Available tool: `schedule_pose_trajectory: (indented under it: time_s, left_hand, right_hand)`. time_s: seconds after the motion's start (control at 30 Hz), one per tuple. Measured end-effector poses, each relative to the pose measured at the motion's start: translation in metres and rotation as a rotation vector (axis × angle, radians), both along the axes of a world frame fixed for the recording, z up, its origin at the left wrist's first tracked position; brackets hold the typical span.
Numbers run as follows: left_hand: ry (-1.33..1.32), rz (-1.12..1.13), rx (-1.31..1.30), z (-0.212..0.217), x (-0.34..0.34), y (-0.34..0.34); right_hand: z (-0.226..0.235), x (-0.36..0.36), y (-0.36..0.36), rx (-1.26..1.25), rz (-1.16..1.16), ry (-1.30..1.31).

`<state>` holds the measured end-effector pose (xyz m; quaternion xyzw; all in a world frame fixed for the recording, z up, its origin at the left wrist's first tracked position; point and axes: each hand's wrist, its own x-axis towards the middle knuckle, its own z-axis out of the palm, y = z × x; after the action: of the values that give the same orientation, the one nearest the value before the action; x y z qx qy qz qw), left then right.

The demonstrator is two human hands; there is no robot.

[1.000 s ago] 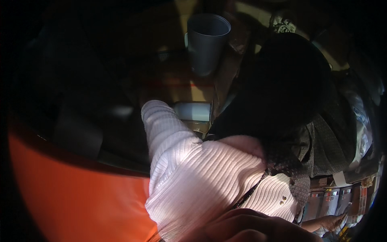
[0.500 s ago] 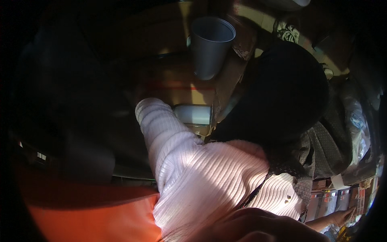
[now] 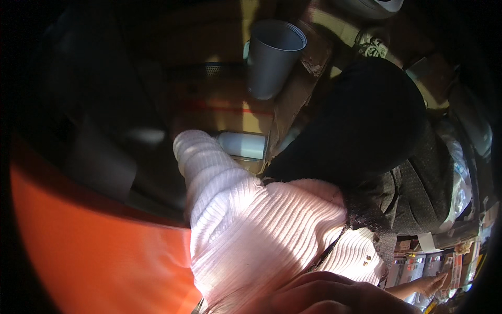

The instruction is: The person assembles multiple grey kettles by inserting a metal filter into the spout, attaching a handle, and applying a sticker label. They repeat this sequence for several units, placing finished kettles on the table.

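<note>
The left sleeve (image 3: 225,209), white and ribbed, is slanting up from the lower middle, its cuff ending beside an open box (image 3: 250,123). Beyond the cuff, the left hand is sinking into deep shadow, and I cannot tell whether its grip is closing on anything. Just right of the cuff, a pale cylinder (image 3: 242,145) is lying on its side in the box, catching the light.

At the far lower right, the right hand (image 3: 431,283) is showing at the end of a bare forearm, near some grey containers (image 3: 414,267). It is appearing too small for me to tell whether that grip is holding anything or hanging loose.

A grey cup (image 3: 277,63) is standing beyond the cylinder, its mouth facing up. To the right, a black-clad leg (image 3: 366,120) is filling the middle, with a dark patterned cloth (image 3: 421,193) lying below it and clear plastic (image 3: 461,180) bunching just beside the cloth. A pale coil (image 3: 374,48) is resting above the leg. A smooth orange surface (image 3: 104,251) is covering the lower left, meeting the sleeve's edge.
</note>
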<state>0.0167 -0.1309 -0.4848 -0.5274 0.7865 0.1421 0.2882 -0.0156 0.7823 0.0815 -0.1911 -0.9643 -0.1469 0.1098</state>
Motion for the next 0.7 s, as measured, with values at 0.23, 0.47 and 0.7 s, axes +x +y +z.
schedule_pose_trajectory:
  time_s: [0.23, 0.47, 0.7]
  left_hand:
    - [-0.014, -0.033, 0.036, -0.001, -0.007, 0.007]
    - [-0.022, -0.067, 0.053, 0.009, -0.008, 0.016]
    - [0.026, -0.08, 0.054, -0.011, -0.023, 0.031]
  right_hand:
    - [0.005, -0.033, -0.012, 0.125, 0.263, -0.067]
    - [-0.002, -0.038, -0.042, -0.139, 0.223, 0.043]
    - [-0.011, -0.011, -0.049, -0.175, 0.047, 0.206]
